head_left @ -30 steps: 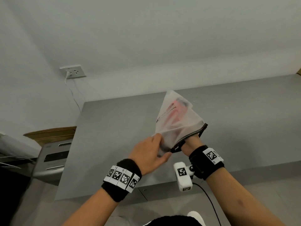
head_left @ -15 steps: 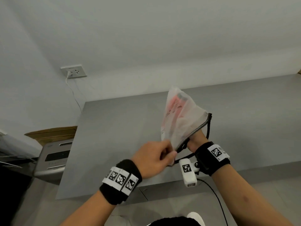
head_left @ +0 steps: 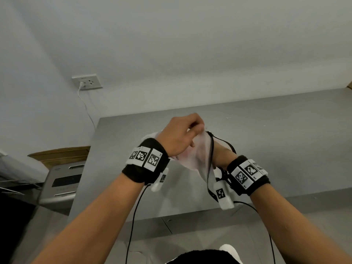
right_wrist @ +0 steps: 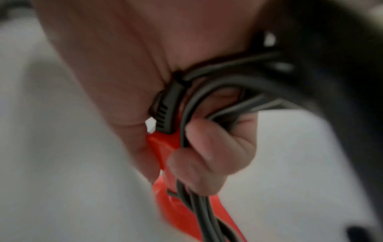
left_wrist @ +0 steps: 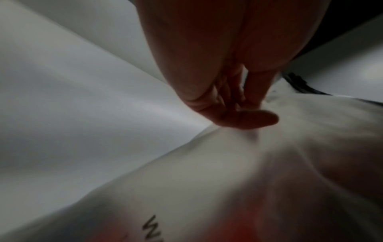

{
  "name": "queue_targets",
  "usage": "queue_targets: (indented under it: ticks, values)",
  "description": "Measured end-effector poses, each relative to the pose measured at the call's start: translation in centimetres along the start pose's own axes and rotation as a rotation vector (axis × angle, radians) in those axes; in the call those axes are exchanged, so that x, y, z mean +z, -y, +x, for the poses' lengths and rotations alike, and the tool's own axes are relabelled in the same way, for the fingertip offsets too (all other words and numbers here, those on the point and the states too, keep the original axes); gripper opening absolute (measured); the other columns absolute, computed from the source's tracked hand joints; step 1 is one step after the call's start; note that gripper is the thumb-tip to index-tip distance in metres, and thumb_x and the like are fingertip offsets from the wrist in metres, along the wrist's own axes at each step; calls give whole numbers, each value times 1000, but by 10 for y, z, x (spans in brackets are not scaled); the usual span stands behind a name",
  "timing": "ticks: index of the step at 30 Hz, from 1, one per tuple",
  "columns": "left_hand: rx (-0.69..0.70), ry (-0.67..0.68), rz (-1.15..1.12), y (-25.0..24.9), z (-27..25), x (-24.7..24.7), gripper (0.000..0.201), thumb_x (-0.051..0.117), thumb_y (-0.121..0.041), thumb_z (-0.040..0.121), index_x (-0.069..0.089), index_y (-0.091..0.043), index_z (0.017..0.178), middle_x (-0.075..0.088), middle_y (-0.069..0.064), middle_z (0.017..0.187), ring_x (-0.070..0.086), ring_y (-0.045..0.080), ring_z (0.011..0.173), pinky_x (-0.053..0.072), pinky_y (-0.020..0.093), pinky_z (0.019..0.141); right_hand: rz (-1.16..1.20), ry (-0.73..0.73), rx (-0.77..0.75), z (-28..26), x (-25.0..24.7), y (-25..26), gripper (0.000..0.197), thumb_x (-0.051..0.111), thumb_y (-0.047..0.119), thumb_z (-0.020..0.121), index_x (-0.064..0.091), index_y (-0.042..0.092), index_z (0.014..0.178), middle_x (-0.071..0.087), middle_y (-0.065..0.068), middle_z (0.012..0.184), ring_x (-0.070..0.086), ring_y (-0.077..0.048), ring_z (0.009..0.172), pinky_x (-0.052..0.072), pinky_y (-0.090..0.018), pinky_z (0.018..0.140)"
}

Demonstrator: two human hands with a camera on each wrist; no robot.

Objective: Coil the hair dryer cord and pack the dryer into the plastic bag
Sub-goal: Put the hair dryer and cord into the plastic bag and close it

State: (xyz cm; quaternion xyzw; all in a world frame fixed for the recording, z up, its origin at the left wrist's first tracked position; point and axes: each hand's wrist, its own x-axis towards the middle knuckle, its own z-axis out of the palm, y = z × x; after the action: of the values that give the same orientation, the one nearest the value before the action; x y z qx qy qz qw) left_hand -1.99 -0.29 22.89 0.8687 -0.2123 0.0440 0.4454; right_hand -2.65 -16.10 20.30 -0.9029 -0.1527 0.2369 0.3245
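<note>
So up close in the right wrist view, the right hand [right_wrist: 182,131] is wrapping its curled fingers [right_wrist: 213,157] tight around the red hair dryer [right_wrist: 182,211] handle together with several loops of the dark cord [right_wrist: 207,101], and the black strain relief where the cord leaves the handle is sitting right against the palm. White frosted plastic is filling both sides of that shot, so the hand and dryer are sitting down inside the plastic bag [head_left: 198,159]. From the head camera, the right hand [head_left: 222,156] is mostly hiding behind the bag's wall, with only the wrist and its black band sticking out of the dark-edged opening, and a loop of cord [head_left: 226,143] is poking out above it. The left hand [head_left: 181,136] is reaching over the top, pinching the upper edge of the bag between thumb and fingers and holding it up off the grey table [head_left: 285,140]. The left wrist view is showing the thumb [left_wrist: 248,119] pressing into the bunched plastic [left_wrist: 228,180], with a blurry red glow coming through the bag low down. Farther back, a white wall socket [head_left: 87,81] with a white lead plugged in is sitting left of the table.
</note>
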Motion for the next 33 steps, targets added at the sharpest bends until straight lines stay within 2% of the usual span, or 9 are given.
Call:
queue_targets:
  ticks: [3, 7, 11, 13, 16, 19, 22, 30, 33]
  values:
    - [-148, -218, -103, 9, -3, -9, 12, 46, -14, 104, 57, -11, 98, 69, 12, 91, 73, 21, 73, 62, 32, 63, -126, 21, 60, 4, -3, 5, 30, 43, 12, 95, 49, 20, 67, 56, 2, 68, 53, -13, 53, 47, -29, 56]
    - [-364, -492, -165, 35, -10, -28, 15, 39, -5, 104, 54, -7, 102, 63, 10, 78, 67, 2, 53, 55, 18, 59, -165, -146, -134, -4, -18, 8, 50, 35, 44, 105, 43, 12, 67, 52, 0, 64, 48, -17, 62, 39, -35, 66]
    - [-531, -634, -415, 75, -23, -43, 16, 41, -10, 106, 54, -1, 104, 62, 11, 76, 68, 11, 51, 63, 45, 75, -324, -96, -146, -5, -31, 1, 48, 45, 64, 94, 61, 27, 120, 72, -3, 102, 65, -24, 95, 52, -41, 87]
    - [-562, -641, -432, 85, -30, -44, 15, 43, -9, 106, 54, 0, 107, 62, 9, 76, 68, 10, 51, 62, 48, 80, -513, -110, -165, -4, -31, -4, 51, 55, 55, 93, 52, 28, 136, 69, -5, 121, 65, -29, 107, 52, -42, 89]
    - [-549, -635, -465, 93, -42, -45, 13, 47, -7, 104, 56, 1, 108, 61, 12, 82, 69, 12, 59, 61, 45, 82, -601, -271, -245, 1, -35, -3, 19, 48, 35, 99, 62, 25, 107, 71, -6, 95, 67, -33, 87, 54, -41, 74]
    - [-459, -566, -486, 96, -55, -46, 15, 53, -5, 102, 58, 8, 109, 61, 20, 95, 65, 24, 83, 61, 35, 81, -582, -382, -351, 5, -46, 5, 18, 50, 32, 99, 64, 23, 94, 70, 1, 79, 63, -28, 72, 52, -39, 65]
    - [-435, -614, -501, 96, -64, -49, 15, 56, -7, 101, 63, 6, 99, 59, 18, 88, 62, 23, 79, 61, 31, 76, -576, -461, -416, 9, -50, 6, 17, 55, 26, 98, 67, 18, 90, 67, 1, 71, 61, -28, 64, 48, -37, 60]
    - [-400, -669, -564, 84, -65, -47, 8, 59, -5, 99, 63, 0, 104, 62, 14, 85, 66, 15, 75, 63, 37, 78, -522, -646, -312, 15, -54, 5, 12, 59, 18, 93, 69, 17, 87, 61, 2, 77, 60, -26, 67, 47, -37, 68]
    - [-381, -647, -535, 79, -66, -44, 6, 59, -6, 99, 66, -7, 99, 62, 11, 83, 66, 12, 74, 62, 37, 77, -414, -672, -379, 18, -39, 28, 15, 60, 23, 93, 70, 18, 102, 65, 0, 93, 63, -24, 88, 46, -39, 79]
